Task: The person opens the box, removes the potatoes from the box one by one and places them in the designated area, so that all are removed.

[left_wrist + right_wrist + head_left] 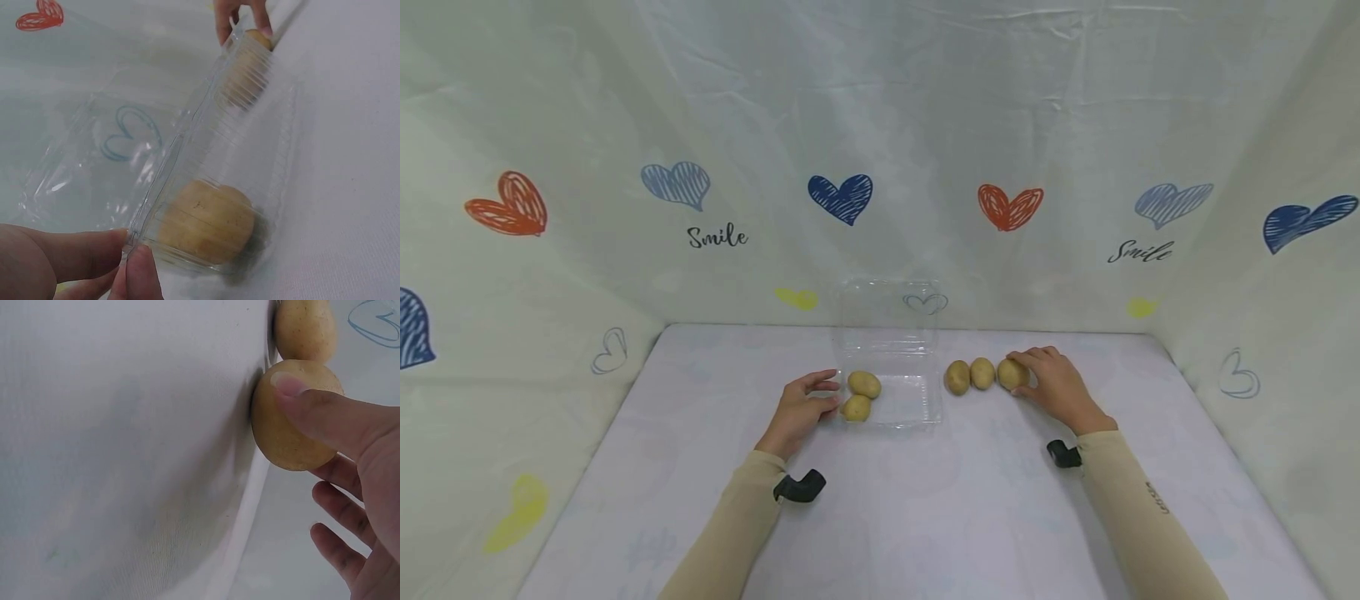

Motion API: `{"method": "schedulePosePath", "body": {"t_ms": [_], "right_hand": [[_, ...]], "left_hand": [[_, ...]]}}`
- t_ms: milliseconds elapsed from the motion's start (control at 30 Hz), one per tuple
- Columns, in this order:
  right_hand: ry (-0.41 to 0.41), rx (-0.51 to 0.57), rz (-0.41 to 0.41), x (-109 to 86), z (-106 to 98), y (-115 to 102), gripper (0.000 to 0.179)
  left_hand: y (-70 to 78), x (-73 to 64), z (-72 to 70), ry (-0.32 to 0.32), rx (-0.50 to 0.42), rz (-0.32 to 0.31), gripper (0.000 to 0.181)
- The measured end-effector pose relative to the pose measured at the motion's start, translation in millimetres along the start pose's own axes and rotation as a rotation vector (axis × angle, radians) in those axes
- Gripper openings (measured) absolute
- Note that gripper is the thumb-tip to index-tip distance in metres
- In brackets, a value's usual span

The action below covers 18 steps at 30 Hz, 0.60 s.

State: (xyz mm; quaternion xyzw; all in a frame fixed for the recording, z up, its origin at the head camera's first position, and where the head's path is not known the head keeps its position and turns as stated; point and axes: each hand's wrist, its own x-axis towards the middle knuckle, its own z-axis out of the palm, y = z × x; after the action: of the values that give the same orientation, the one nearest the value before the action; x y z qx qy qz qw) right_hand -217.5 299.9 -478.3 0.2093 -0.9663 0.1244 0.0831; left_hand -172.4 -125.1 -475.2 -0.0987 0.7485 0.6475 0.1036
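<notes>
We're seeing a pale sheet (pixel 910 108) filling the back and sides, running out of frame at the top. Below it, the white table (pixel 895 517) is running off the bottom edge. Same edge is cutting off the left sleeve (pixel 722 533) and right sleeve (pixel 1138 508); lettering on the right one is coming out too small for us to read.

Clear container (pixel 906 400) is sitting on the table between the hands, its lid (pixel 880 312) standing open behind. Lid is barely showing against the sheet; we're picking it out by glints, with a heart outline showing through.

Left hand (pixel 799 414) is pinching the container's left rim between thumb and fingers; the left wrist view is cropping much of that hand. Right hand (pixel 1060 387) is gripping the rightmost potato (pixel 1013 374), on the table right of the container. Thumb is covering part of it.

Middle potato (pixel 982 372) and inner potato (pixel 957 377) are lining up between that one and the container; we're not able to tell if the held one is touching its neighbour. Back potato (pixel 865 384) and front potato (pixel 856 407) are lying inside at the left end, just beside the left hand. Left wrist view is showing only one of them clearly, through the ribbed wall.
</notes>
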Motion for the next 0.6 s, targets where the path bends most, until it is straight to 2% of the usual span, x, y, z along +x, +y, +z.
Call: {"method": "schedulePosePath", "body": {"t_ms": [600], "right_hand": [[0.010,0.032,0.000,1.8,0.4,-3.0,0.060]], "left_hand": [[-0.9,0.5,-1.4,-0.003,-0.022,0.000,0.050]]}}
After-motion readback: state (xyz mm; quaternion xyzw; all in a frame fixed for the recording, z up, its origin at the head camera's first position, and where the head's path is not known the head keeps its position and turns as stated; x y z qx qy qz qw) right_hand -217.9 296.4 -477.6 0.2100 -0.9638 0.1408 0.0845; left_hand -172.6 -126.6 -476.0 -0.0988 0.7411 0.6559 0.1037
